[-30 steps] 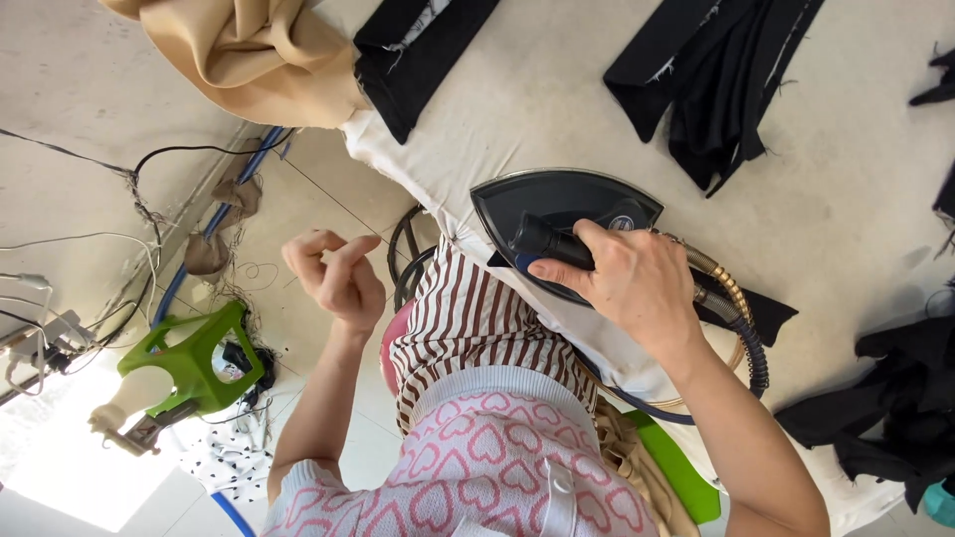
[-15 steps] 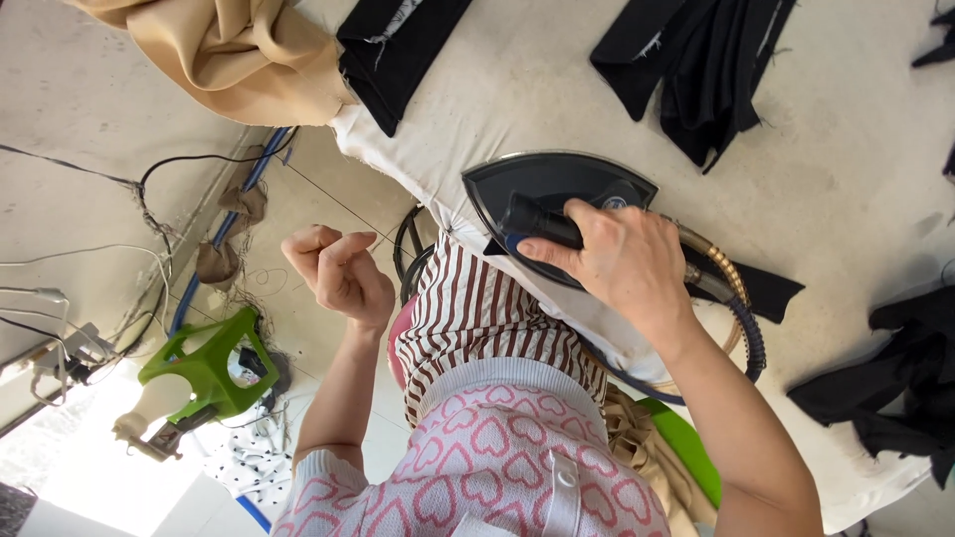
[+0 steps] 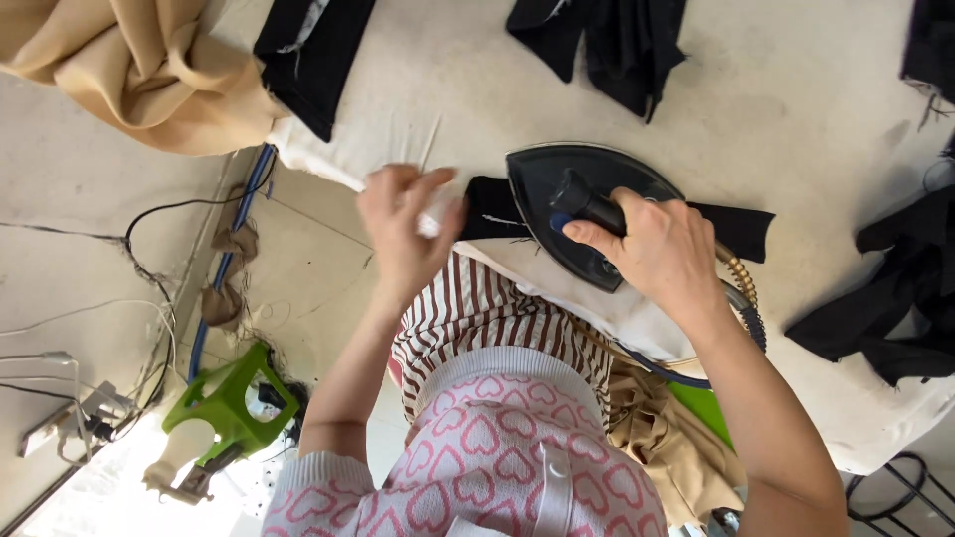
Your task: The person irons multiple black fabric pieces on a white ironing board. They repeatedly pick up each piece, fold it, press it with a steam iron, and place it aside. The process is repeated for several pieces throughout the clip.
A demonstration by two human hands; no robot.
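My right hand (image 3: 662, 249) grips the black handle of a heavy dark steam iron (image 3: 552, 179). The iron rests on a narrow black fabric strip (image 3: 744, 229) lying on the padded white ironing table (image 3: 796, 129) near its front edge. My left hand (image 3: 403, 234) is blurred at the table edge, its fingertips at the left end of the strip, beside the iron's nose. Whether those fingers pinch the cloth is unclear. A ribbed hose (image 3: 744, 293) runs from the back of the iron under my right wrist.
Black fabric pieces lie at the far left (image 3: 308, 50), far middle (image 3: 607, 45) and right (image 3: 895, 288) of the table. Beige cloth (image 3: 139, 70) hangs off the far left corner. On the floor stand a green stool (image 3: 234, 408) and loose cables (image 3: 149, 259).
My left hand rose from mid-air beside my body to the table edge at the strip's end. The iron shifted right along the strip, baring its left end.
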